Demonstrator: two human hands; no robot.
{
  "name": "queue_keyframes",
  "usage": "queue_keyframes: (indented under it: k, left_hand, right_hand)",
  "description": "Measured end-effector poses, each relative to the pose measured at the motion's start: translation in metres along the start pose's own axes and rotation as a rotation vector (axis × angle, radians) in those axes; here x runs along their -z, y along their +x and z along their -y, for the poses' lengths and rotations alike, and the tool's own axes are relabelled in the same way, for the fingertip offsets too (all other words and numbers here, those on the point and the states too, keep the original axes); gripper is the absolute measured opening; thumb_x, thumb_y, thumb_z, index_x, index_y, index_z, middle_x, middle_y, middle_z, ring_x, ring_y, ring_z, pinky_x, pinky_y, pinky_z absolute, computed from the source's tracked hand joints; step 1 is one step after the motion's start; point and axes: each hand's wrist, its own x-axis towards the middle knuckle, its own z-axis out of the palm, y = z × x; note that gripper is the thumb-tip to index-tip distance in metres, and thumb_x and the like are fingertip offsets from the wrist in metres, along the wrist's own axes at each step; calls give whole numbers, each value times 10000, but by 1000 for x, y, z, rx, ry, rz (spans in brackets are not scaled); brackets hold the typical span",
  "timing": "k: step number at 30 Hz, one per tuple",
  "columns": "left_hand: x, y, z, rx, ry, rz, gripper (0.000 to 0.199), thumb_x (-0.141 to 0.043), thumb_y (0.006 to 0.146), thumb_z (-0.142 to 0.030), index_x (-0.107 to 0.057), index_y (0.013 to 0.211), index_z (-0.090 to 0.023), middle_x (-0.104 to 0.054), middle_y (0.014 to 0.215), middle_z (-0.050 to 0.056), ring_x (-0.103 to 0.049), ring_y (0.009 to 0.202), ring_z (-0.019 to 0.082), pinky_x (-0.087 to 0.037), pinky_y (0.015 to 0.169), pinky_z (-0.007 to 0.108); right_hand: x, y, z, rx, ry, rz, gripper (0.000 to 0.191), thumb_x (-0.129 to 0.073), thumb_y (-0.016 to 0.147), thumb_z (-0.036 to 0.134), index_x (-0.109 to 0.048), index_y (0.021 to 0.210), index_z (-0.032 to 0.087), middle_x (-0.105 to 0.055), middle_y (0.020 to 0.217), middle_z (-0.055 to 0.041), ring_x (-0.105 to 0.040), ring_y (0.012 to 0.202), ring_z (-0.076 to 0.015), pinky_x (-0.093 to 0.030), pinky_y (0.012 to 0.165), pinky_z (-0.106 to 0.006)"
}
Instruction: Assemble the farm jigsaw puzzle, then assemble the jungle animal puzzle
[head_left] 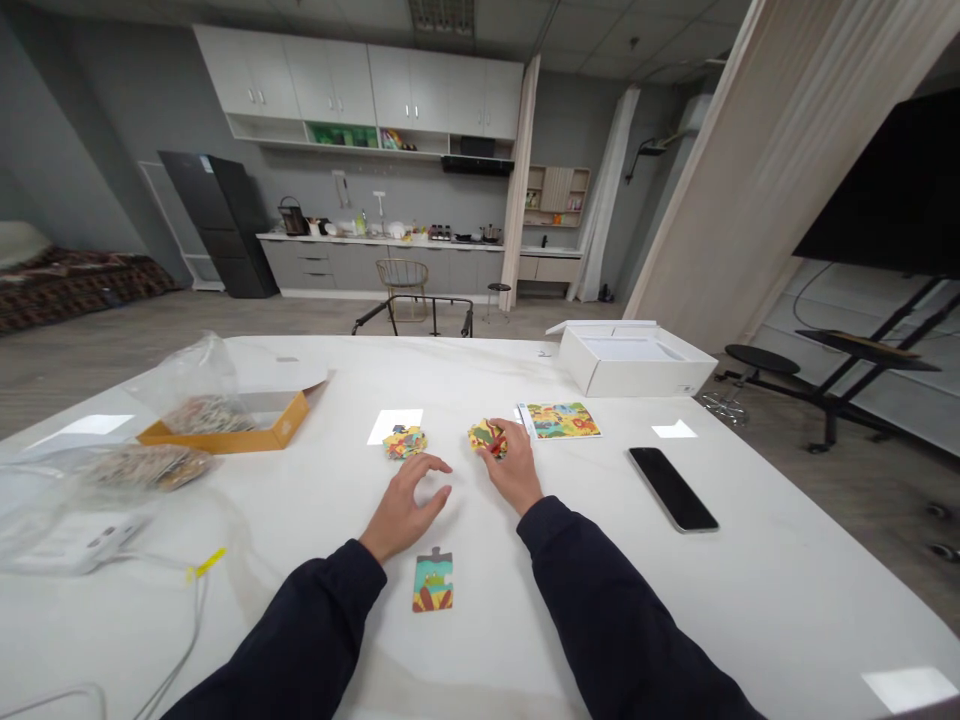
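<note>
**Container and Piece Status**

Orange box point(291, 422): holds clear bag point(206, 368). Puzzle piece point(433, 582): on table point(480, 640), between sleeves point(615, 600); tab and long axis point away from wearer. Left hand point(401, 510): fingers apart. Right hand point(516, 470): at piece pile point(478, 434); cannot tell whether clamped.

We have puzzle piece point(433, 592) near | left pile point(405, 443), right pile point(478, 435) beyond | picture card point(562, 420), phone point(673, 489) right | bag point(206, 375) far left, we think in carton point(290, 421)

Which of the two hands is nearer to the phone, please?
Right. The right hand is left of the phone, fingers at a pile of puzzle pieces; the left hand is farther left.
</note>
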Motion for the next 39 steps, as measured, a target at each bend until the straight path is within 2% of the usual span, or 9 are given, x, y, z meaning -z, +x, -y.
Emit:
queue_keyframes:
  k: [7,12,17,20,24,27,31,36,39]
  left_hand:
    - [-23,14,6,286,-406,-154,417,-659,914,-411,-529,1254,-209,-684,1150,105,-684,973,208,-561,819,358]
    - [-17,13,5,396,-690,-195,448,-727,850,-455,-577,1163,-170,-713,830,31,-694,743,175,-581,739,336]
    - [-6,10,-3,404,-645,-174,439,-766,818,-440,-661,1131,-151,-727,792,31,-693,685,172,-596,715,342]
    - [-9,6,-16,403,-675,-92,453,-787,808,-424,-649,1150,-161,-736,771,27,-718,695,189,-615,735,360]
    - [-18,-1,-26,387,-655,22,474,-786,818,-385,-614,1213,-188,-756,846,51,-731,755,201,-625,740,365]
    - [-20,-3,-24,302,-508,7,453,-754,851,-360,-602,1253,-215,-749,1046,86,-717,860,188,-616,800,363]
    - [-20,-4,-20,229,-421,32,488,-764,832,-332,-599,1278,-223,-711,1110,88,-694,845,173,-616,759,343]
    - [-21,-4,-18,148,-339,74,427,-789,805,-323,-663,1205,-239,-698,1124,75,-680,884,193,-625,743,343]
    - [-21,-4,-14,144,-316,53,563,-813,787,-328,-618,1309,-253,-703,1080,58,-684,846,185,-625,738,338]
  right_hand:
    - [9,-7,30,78,64,25,454,-672,917,304,-557,1353,254,-632,1313,-124,-542,1283,-324,-416,1129,-533]
    - [10,-19,59,142,138,156,547,-728,891,359,-544,1401,286,-619,1361,-114,-532,1321,-331,-406,1148,-559]
    - [21,-30,70,-75,321,257,682,-807,806,409,-543,1419,268,-576,1400,-146,-592,1235,-330,-583,936,-483]
    - [26,-36,62,-365,582,240,490,-778,822,417,-633,1251,228,-706,1078,-104,-694,848,-231,-618,680,-379]
    - [34,-32,42,-589,796,131,341,-780,792,405,-698,1031,176,-681,735,-22,-610,566,-155,-549,558,-323]
    - [40,-26,31,-626,791,129,349,-790,750,388,-735,1013,165,-602,620,24,-539,506,-128,-457,475,-268]
    - [39,-27,28,-634,761,289,427,-805,730,419,-752,1075,173,-565,619,39,-517,495,-107,-359,431,-222]
    - [32,-33,33,-554,738,382,407,-802,762,421,-726,1084,184,-605,703,30,-590,577,-116,-443,534,-238]
    - [33,-34,35,-550,735,360,411,-813,760,403,-675,1087,195,-590,695,52,-605,579,-117,-472,572,-248]
